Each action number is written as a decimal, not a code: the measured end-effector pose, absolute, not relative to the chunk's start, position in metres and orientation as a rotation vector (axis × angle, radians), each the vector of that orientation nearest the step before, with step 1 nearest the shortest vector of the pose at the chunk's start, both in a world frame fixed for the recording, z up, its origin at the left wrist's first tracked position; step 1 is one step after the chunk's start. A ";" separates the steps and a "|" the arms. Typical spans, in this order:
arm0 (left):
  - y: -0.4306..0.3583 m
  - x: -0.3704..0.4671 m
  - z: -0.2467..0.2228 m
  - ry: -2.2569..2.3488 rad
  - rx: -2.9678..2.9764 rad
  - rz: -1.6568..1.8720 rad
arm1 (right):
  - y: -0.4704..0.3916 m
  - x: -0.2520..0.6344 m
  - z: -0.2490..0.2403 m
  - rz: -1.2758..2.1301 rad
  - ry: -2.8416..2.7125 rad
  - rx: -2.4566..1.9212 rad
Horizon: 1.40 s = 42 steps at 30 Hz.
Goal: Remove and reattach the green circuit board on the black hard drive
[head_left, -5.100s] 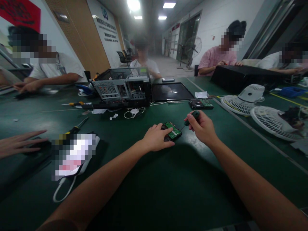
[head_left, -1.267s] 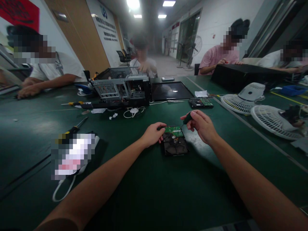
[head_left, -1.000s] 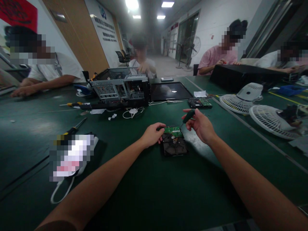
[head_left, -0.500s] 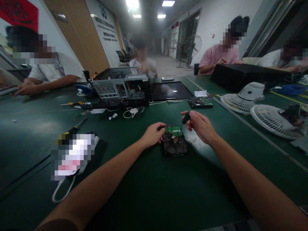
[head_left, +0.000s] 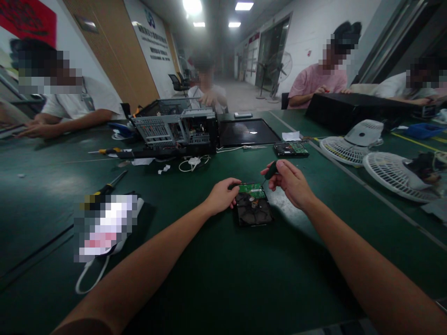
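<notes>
A hard disk drive (head_left: 254, 211) lies on the green table with its green circuit board at the far end. My left hand (head_left: 222, 195) grips the drive by its left edge, the fingers curled at the far left corner. In my right hand (head_left: 291, 182) is a small screwdriver (head_left: 271, 171) with a dark green handle, held tilted. Its thin shaft points down to the right end of the circuit board; whether the tip sits in a screw is too small to tell.
An opened computer case (head_left: 174, 128) stands beyond, beside a black panel (head_left: 247, 131). Another hard drive (head_left: 291, 149) and white fan grilles (head_left: 394, 174) lie to the right. At left are a yellow-black screwdriver (head_left: 104, 188) and a blurred-out device (head_left: 108, 225). Several people sit around the table.
The screwdriver and my right hand have shifted very slightly. The drive and my left hand stay in place.
</notes>
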<state>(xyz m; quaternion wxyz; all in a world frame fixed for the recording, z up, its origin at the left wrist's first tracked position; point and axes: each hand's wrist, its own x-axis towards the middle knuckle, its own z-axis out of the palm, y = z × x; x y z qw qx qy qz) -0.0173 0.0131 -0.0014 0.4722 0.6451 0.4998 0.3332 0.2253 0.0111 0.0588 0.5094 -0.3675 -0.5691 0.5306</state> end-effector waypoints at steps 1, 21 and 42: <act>0.013 -0.017 -0.001 1.225 1.578 0.813 | 0.012 0.225 0.058 1.292 -1.354 -0.884; 0.013 -0.016 -0.001 1.243 1.569 0.812 | 0.012 0.227 0.064 1.440 -1.275 -0.895; 0.015 -0.018 -0.003 1.234 1.608 0.804 | 0.008 0.225 0.067 1.286 -1.324 -0.945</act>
